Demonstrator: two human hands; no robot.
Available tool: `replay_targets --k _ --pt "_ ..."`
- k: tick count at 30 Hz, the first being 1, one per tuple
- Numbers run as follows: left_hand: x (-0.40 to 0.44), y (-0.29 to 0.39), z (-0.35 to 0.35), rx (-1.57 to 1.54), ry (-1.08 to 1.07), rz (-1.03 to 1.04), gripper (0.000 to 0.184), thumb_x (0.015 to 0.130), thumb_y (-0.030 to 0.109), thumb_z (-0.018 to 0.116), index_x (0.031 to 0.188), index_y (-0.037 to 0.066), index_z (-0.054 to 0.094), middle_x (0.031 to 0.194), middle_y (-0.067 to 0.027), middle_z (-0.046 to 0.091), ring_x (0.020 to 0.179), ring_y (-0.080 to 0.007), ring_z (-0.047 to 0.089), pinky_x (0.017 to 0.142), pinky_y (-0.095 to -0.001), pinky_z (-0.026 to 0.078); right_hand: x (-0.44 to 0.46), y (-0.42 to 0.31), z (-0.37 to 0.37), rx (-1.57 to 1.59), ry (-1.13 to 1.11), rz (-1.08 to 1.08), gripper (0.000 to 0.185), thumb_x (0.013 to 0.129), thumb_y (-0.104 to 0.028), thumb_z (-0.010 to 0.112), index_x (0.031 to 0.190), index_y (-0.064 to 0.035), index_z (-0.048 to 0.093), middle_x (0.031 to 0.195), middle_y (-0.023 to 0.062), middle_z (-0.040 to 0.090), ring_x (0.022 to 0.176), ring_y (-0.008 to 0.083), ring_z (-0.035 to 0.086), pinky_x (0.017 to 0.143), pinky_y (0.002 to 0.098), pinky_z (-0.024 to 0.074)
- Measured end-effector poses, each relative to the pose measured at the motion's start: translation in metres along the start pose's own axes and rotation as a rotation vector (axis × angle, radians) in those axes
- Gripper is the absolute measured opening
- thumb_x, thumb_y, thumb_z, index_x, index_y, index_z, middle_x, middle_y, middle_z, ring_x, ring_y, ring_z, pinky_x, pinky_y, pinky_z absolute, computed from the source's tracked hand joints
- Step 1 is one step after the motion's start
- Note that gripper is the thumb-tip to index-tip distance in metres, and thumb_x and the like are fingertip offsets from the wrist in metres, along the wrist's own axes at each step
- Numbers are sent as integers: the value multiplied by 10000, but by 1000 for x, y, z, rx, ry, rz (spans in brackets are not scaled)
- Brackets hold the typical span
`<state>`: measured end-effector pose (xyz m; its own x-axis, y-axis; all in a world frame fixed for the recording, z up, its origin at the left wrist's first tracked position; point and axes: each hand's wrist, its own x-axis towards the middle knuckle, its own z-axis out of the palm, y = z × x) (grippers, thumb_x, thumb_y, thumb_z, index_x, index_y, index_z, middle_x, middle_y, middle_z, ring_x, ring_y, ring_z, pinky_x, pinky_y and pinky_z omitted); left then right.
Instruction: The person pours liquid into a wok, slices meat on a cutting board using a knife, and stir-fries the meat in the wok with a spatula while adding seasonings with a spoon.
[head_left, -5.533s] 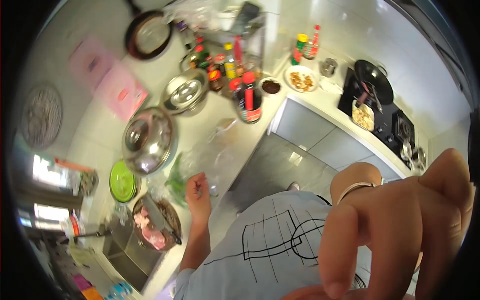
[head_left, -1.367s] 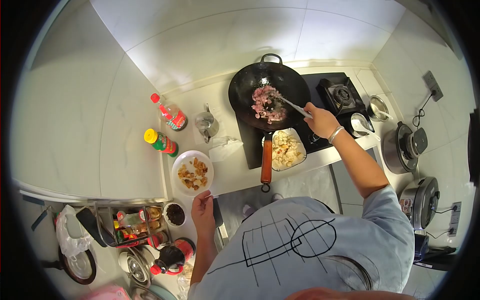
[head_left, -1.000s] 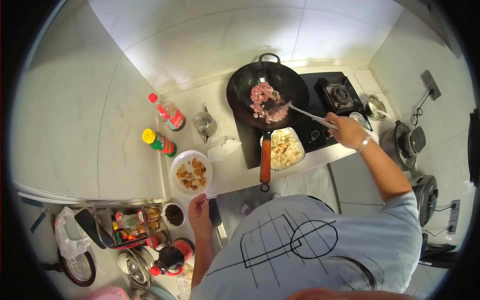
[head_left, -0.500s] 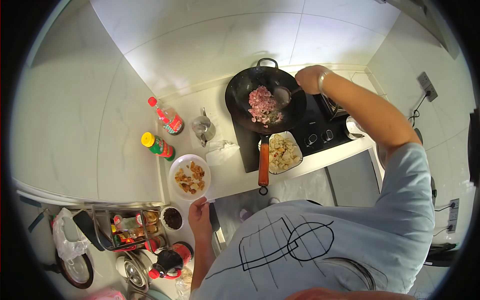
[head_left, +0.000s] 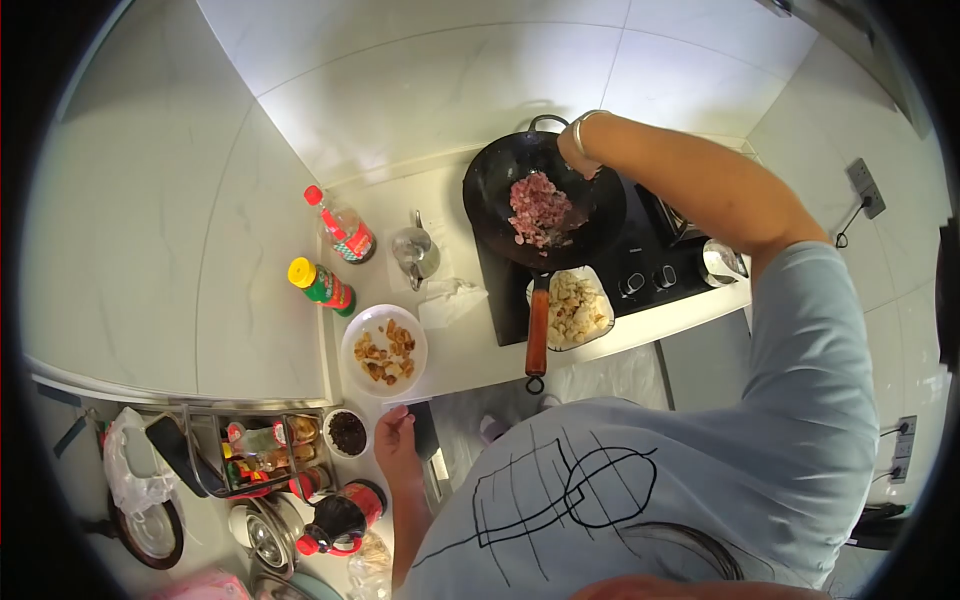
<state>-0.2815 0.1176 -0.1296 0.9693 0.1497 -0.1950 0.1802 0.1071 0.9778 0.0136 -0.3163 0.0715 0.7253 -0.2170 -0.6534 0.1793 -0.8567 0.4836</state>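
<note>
My right hand is closed over the right side of the black wok, gripping a spatula that my hand and wrist now mostly hide. Pinkish minced meat lies in the middle of the wok. The wok's wooden handle points toward me, untouched. Beside that handle sits a square dish of pale chopped pieces. My left hand hangs at the counter edge with its fingers curled in and nothing visible in them. Nearest to it are a white plate with browned pieces and a small bowl of dark bits.
A red-capped bottle, a yellow-capped bottle and a glass pitcher stand left of the black cooktop. A crumpled tissue lies nearby. At lower left are a rack of condiments and a large dark sauce bottle.
My right hand has moved left and in over the wok, covering the spatula. The meat looks more gathered and a bit browner. My left hand has dropped slightly, its fingers curled. The view has shifted slightly.
</note>
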Motion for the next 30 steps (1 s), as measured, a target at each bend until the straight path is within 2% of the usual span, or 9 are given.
replay_targets --k 2,5,8,9,15,19,23,26,30 --pt "0 -1 -3 10 13 22 191 928 -17 580 1119 -22 590 1086 -83 620 1009 -138 584 930 -274 464 7 11 -1 -60 -82 -86 232 684 -184 819 912 -165 777 921 41 734 831 199 698 690 356 565" --pt "-2 0 -3 8 19 3 191 929 -15 579 1120 -21 590 1090 -83 621 1010 -138 585 930 -272 464 25 12 25 -60 46 -141 144 707 -167 720 811 -74 758 799 76 717 700 214 663 587 391 539" --pt "2 7 7 -6 1 -3 192 930 -16 576 1122 -22 590 1090 -81 621 1009 -137 584 932 -273 464 5 -2 21 -47 196 -19 101 690 -114 692 765 -69 743 766 67 701 644 182 635 526 388 521" --pt "1 10 7 -3 -5 -10 192 931 -16 575 1122 -22 589 1089 -81 621 1009 -137 584 933 -273 463 11 -3 18 27 87 26 133 694 -99 670 793 -46 741 790 82 707 649 197 647 536 399 528" --pt "7 1 9 7 -21 -17 187 934 -10 573 1120 -20 590 1090 -81 622 1013 -137 582 942 -278 459 7 3 42 -38 276 -44 219 695 -90 653 882 -33 753 873 106 723 759 230 681 623 373 550" --pt "7 1 13 1 -38 -40 183 935 -9 570 1116 -21 590 1089 -83 622 1011 -139 583 942 -276 458 -11 -6 13 -142 132 -13 204 735 -133 668 896 -45 758 889 124 724 766 224 674 653 344 546" --pt "9 2 16 -5 -11 -33 187 934 -5 573 1119 -24 589 1091 -85 621 1010 -138 580 941 -275 458 -3 22 21 -208 10 -174 261 771 -284 764 860 -39 757 811 94 724 764 222 673 689 397 542" --pt "6 1 12 -1 -9 -59 198 935 -1 571 1131 -27 585 1100 -89 616 1012 -142 580 941 -278 459 31 27 27 -63 -17 -288 273 789 -303 766 904 -56 762 820 93 723 788 217 682 711 427 540" --pt "7 0 14 -6 -3 -63 216 934 -1 571 1148 -30 579 1107 -93 612 1013 -149 581 936 -283 460 -38 5 -16 8 -98 -96 317 808 -309 774 951 -28 742 866 110 715 753 233 688 664 378 557"
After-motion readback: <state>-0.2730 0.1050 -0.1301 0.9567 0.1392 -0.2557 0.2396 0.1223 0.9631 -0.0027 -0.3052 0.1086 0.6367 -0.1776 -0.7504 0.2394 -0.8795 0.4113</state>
